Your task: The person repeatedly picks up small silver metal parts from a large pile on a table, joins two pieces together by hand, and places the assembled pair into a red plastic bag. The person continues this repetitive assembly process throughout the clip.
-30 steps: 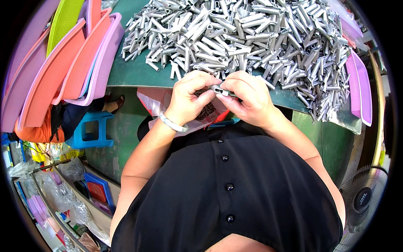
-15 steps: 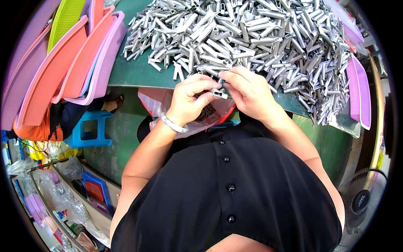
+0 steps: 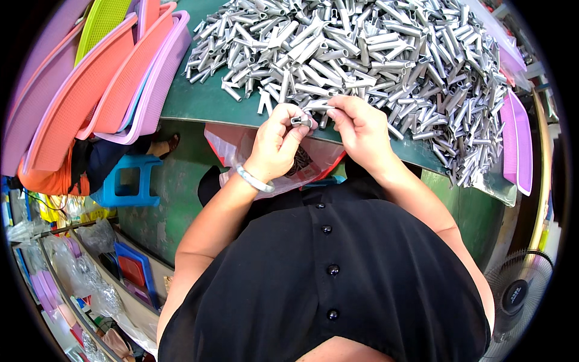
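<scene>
Pinched between the thumb and fingers of my left hand [image 3: 272, 142] is a small grey metal tube [image 3: 300, 121], its open end showing. My right hand [image 3: 365, 131] is a short way to the right, with thumb and index finger pressed together. Whatever its fingertips hold is too small to make out against the metal behind. Both hands are at the near edge of the green table [image 3: 199, 104], in front of a big heap of similar metal tubes [image 3: 338, 54]. Below them, a red-rimmed bag or lined container [image 3: 329, 155] has small dark pieces inside.
Stacked pink, purple and green plastic baskets [image 3: 81, 90] stand at the left, with a purple tray [image 3: 515, 142] at the table's right end. A blue stool [image 3: 126, 181] is on the floor beside a seated person's leg. A fan [image 3: 515, 295] stands at the lower right.
In my left hand the metal tube has turned and shifted slightly left. My right hand has moved a little right, and its thumb and index finger have come together.
</scene>
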`<act>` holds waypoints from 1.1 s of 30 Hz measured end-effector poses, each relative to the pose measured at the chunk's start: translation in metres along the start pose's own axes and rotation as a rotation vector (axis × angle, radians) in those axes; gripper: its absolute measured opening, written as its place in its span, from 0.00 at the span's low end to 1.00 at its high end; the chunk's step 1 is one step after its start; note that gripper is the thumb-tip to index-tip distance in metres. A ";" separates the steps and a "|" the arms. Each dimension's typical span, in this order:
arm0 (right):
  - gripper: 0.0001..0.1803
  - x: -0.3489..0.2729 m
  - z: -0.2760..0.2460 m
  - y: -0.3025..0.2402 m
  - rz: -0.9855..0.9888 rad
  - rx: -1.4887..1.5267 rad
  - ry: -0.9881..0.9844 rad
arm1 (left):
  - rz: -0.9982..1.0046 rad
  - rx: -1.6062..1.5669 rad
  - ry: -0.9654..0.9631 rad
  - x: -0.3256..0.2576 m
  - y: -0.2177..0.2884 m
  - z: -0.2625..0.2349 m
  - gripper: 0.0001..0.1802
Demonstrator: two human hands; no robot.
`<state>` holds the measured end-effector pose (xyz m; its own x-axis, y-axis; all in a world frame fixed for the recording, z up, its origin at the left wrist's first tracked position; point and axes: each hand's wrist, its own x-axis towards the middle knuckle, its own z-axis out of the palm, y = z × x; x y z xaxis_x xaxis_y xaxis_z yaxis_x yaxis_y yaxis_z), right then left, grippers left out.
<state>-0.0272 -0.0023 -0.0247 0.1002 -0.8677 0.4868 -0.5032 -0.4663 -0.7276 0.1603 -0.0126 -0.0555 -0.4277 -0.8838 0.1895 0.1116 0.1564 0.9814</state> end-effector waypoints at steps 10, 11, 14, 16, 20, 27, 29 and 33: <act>0.06 0.000 -0.014 0.014 0.623 1.209 -0.192 | 0.094 0.213 0.047 -0.002 0.003 0.007 0.26; 0.06 0.000 -0.015 0.015 0.636 1.243 -0.223 | 0.127 0.251 0.065 0.000 0.005 0.009 0.26; 0.06 -0.003 -0.016 0.017 0.671 1.311 -0.301 | 0.152 0.243 0.115 0.003 0.006 0.015 0.25; 0.06 -0.004 -0.014 0.017 0.691 1.307 -0.332 | 0.119 0.193 0.102 0.004 0.012 0.017 0.23; 0.07 -0.005 -0.013 0.011 0.724 1.060 -0.312 | 0.357 0.326 0.174 0.009 0.002 0.016 0.15; 0.12 -0.006 -0.008 0.008 0.137 0.064 -0.107 | 0.479 0.589 0.116 0.010 0.007 0.016 0.14; 0.15 0.000 -0.009 0.009 -0.009 -0.124 -0.138 | 0.541 0.641 0.105 0.012 0.006 0.015 0.15; 0.12 0.006 -0.008 0.007 -0.079 -0.330 -0.177 | 0.521 0.672 0.077 0.010 0.003 0.012 0.14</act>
<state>-0.0371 -0.0096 -0.0235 0.2822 -0.8611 0.4228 -0.7345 -0.4775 -0.4822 0.1458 -0.0160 -0.0500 -0.4046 -0.6500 0.6433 -0.2887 0.7583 0.5845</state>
